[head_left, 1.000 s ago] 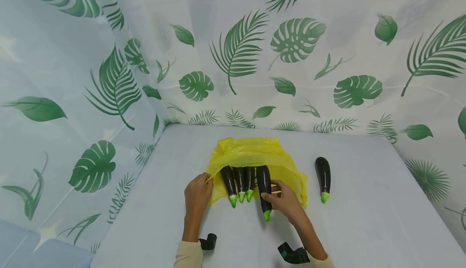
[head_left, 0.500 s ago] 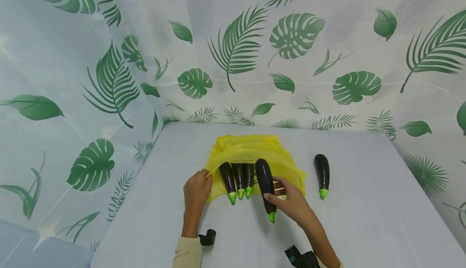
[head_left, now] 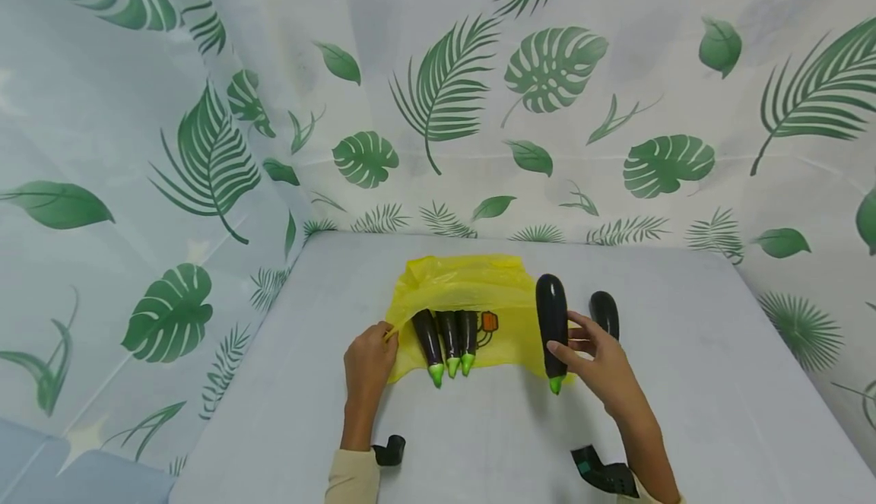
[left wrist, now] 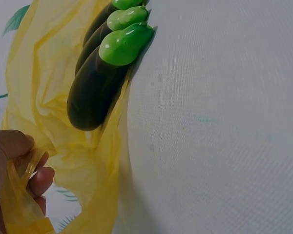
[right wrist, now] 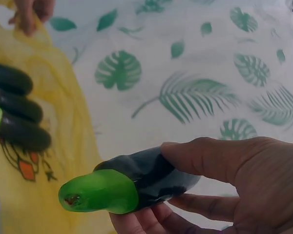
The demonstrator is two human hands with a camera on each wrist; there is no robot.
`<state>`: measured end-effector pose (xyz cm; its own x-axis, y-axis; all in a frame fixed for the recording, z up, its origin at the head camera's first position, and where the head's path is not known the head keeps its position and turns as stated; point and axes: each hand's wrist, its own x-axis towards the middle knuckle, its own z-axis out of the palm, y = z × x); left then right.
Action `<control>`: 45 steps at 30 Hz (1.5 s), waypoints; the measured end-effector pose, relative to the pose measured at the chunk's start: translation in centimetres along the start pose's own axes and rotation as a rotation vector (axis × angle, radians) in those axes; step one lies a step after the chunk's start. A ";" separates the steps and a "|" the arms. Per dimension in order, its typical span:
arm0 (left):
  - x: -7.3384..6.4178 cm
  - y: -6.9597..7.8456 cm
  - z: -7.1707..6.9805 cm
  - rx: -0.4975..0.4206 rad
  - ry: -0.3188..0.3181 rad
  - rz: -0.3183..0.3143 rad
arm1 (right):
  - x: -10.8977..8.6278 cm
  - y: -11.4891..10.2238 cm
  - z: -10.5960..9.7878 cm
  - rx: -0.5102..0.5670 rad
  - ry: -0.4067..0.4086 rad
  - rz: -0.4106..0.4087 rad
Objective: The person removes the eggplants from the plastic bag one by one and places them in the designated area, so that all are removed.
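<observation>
A yellow plastic bag (head_left: 465,280) lies on the table with its mouth toward me. Three eggplants (head_left: 449,340) with green stem ends rest in that mouth, side by side. My left hand (head_left: 369,359) pinches the bag's left edge between thumb and fingers; the left wrist view shows the bunched plastic in the fingers (left wrist: 41,180). In my right hand (head_left: 602,363) is another eggplant (head_left: 551,325), gripped near its stem end and raised over the bag's right side. Its green cap (right wrist: 100,192) faces the right wrist camera.
One more eggplant (head_left: 604,310) lies on the table right of the bag, partly hidden behind my right hand. The pale table (head_left: 698,382) meets a leaf-patterned cloth wall (head_left: 472,185) at its far edge. A black wrist mount (head_left: 602,473) sits on each forearm.
My right hand has drawn its eggplant out of the bag's mouth, lifted it and carried it right. An orange print on the bag now shows. My left hand keeps its hold.
</observation>
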<state>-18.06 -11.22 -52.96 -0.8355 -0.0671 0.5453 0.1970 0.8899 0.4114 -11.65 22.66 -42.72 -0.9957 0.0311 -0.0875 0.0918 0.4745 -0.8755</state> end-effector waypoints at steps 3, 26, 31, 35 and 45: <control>0.0 -0.1 0.0 0.003 -0.001 -0.001 | 0.1 0.7 -1.2 -0.005 0.043 0.004; -0.4 -0.2 0.0 -0.007 -0.004 -0.004 | 3.8 7.5 -7.1 0.012 0.174 0.285; -0.4 -0.2 0.0 -0.012 -0.001 -0.005 | 4.7 8.8 -7.8 -0.002 0.172 0.313; -0.3 -0.2 0.0 -0.014 -0.021 -0.019 | 5.2 9.7 -8.3 0.006 0.171 0.356; -0.3 -0.3 0.2 -0.025 -0.021 -0.021 | 6.7 11.6 -8.7 -0.019 0.206 0.432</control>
<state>-17.96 -11.39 -53.42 -0.8501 -0.0763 0.5211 0.1914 0.8770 0.4407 -17.42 36.07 -49.36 -0.8485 0.4018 -0.3442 0.4999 0.3954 -0.7706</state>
